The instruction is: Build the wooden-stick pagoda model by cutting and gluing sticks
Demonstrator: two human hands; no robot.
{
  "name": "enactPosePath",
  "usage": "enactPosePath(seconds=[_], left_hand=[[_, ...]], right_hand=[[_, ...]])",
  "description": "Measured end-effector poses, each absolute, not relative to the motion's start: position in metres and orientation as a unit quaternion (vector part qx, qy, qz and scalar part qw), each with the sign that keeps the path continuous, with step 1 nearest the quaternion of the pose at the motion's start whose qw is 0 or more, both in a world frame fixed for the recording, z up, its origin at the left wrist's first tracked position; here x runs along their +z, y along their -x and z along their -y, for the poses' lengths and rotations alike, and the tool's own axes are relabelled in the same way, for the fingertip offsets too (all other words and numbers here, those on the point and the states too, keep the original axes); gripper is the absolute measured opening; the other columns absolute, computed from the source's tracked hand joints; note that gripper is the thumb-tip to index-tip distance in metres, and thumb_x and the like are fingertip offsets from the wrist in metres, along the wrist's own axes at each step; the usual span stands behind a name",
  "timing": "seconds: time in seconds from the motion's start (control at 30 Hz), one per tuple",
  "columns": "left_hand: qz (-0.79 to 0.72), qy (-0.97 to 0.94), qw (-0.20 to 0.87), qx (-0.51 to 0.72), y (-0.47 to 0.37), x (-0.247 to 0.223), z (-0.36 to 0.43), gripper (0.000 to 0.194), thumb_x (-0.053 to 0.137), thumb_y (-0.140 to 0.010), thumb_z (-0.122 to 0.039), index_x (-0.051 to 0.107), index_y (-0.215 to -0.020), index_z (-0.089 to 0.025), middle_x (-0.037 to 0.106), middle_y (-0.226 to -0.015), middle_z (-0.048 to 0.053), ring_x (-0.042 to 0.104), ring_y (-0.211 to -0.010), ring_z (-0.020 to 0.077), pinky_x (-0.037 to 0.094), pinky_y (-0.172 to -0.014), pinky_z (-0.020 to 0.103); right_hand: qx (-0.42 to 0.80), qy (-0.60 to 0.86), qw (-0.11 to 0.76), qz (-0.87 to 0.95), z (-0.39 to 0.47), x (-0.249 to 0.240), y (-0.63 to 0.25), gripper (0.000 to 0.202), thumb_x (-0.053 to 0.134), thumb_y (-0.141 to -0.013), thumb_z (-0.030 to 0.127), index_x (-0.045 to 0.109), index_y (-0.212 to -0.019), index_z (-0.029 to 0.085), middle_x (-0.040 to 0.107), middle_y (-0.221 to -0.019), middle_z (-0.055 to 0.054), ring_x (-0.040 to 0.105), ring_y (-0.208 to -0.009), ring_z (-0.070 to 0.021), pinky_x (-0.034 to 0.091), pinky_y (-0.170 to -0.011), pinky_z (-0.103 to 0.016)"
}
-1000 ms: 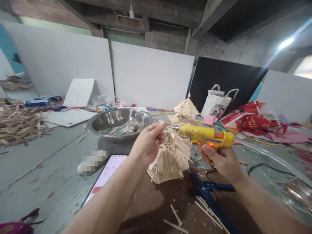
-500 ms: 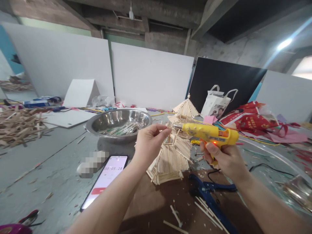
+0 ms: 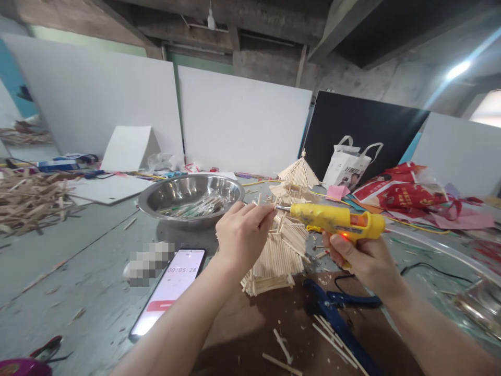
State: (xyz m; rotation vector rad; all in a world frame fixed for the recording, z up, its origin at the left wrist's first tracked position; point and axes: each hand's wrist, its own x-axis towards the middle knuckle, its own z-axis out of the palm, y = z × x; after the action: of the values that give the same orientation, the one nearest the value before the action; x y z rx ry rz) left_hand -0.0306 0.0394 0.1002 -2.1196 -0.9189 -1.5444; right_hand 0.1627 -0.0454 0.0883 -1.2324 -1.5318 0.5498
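Note:
My right hand (image 3: 364,256) is wrapped round a yellow hot glue gun (image 3: 324,216), whose orange light glows by the thumb. Its metal nozzle points left and reaches the fingertips of my left hand (image 3: 246,230). Those fingers are pinched together; whatever they hold is too small to make out. Below and behind them stands a model pavilion (image 3: 277,256) built of thin wooden sticks, with slatted roofs. My left hand covers part of it. Farther back rises a pointed stick roof (image 3: 299,172).
A steel basin (image 3: 144,206) with wrapped sticks stands left of the model. Nearer lie a phone (image 3: 168,292) showing a timer and a blue cutter (image 3: 336,313) beside loose sticks (image 3: 332,339). A wood scrap pile (image 3: 35,203) is far left, red bags (image 3: 403,188) at right.
My left hand has turned, its back now facing me more, and its fingertips have shifted slightly. The glue gun has moved a little left and down, its nozzle still at those fingertips.

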Motion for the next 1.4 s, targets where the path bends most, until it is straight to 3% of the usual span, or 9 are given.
enactPosePath(seconds=[0.5,0.8,1.0,1.2,1.4], left_hand=[[0.33,0.75,0.165,-0.55,0.03,0.102,-0.039,0.013,0.052,-0.072,-0.024,0.063,-0.067,-0.021,0.059,-0.051,-0.002,0.045,-0.05,0.0107,0.034,-0.05,0.023],[0.333,0.764,0.011,-0.553,0.032,0.108,-0.036,0.013,0.053,-0.071,-0.029,0.064,-0.071,-0.022,0.054,-0.063,0.001,0.048,-0.056,0.0107,0.036,-0.05,0.024],[0.311,0.787,0.034,-0.532,0.033,0.112,-0.04,0.012,0.052,-0.072,-0.026,0.062,-0.069,-0.021,0.062,-0.077,0.002,0.051,-0.07,0.0142,0.039,-0.067,0.03],[0.297,0.803,-0.003,-0.517,0.034,0.113,-0.044,0.009,0.055,-0.07,-0.026,0.061,-0.066,-0.022,0.064,-0.074,0.0,0.052,-0.072,0.015,0.039,-0.068,0.031],[0.314,0.792,-0.087,-0.516,0.035,0.109,-0.05,0.01,0.059,-0.066,-0.03,0.061,-0.061,-0.022,0.064,-0.074,0.0,0.052,-0.076,0.0162,0.039,-0.07,0.035]], right_hand=[[0.222,0.513,0.521,0.645,0.044,0.086,-0.164,0.022,0.049,-0.075,0.036,0.05,-0.064,0.018,0.04,-0.047,0.004,0.035,-0.041,-0.0079,0.025,-0.037,-0.024],[0.226,0.574,0.528,0.584,0.042,0.089,-0.181,0.031,0.049,-0.07,0.048,0.056,-0.063,0.018,0.045,-0.041,0.002,0.042,-0.038,-0.0106,0.033,-0.037,-0.024],[0.329,0.629,0.534,0.458,0.036,0.078,-0.229,0.036,0.047,-0.071,0.051,0.052,-0.075,0.015,0.052,-0.041,0.001,0.047,-0.036,-0.0109,0.034,-0.036,-0.022],[0.381,0.678,0.499,0.383,0.029,0.037,-0.282,0.035,0.049,-0.07,0.051,0.05,-0.079,0.018,0.063,-0.064,-0.006,0.049,-0.036,-0.0108,0.035,-0.034,-0.023],[0.266,0.774,0.378,0.433,0.01,-0.009,-0.3,0.04,0.041,-0.072,0.054,0.053,-0.069,0.016,0.059,-0.05,-0.006,0.053,-0.042,-0.015,0.042,-0.041,-0.028]])
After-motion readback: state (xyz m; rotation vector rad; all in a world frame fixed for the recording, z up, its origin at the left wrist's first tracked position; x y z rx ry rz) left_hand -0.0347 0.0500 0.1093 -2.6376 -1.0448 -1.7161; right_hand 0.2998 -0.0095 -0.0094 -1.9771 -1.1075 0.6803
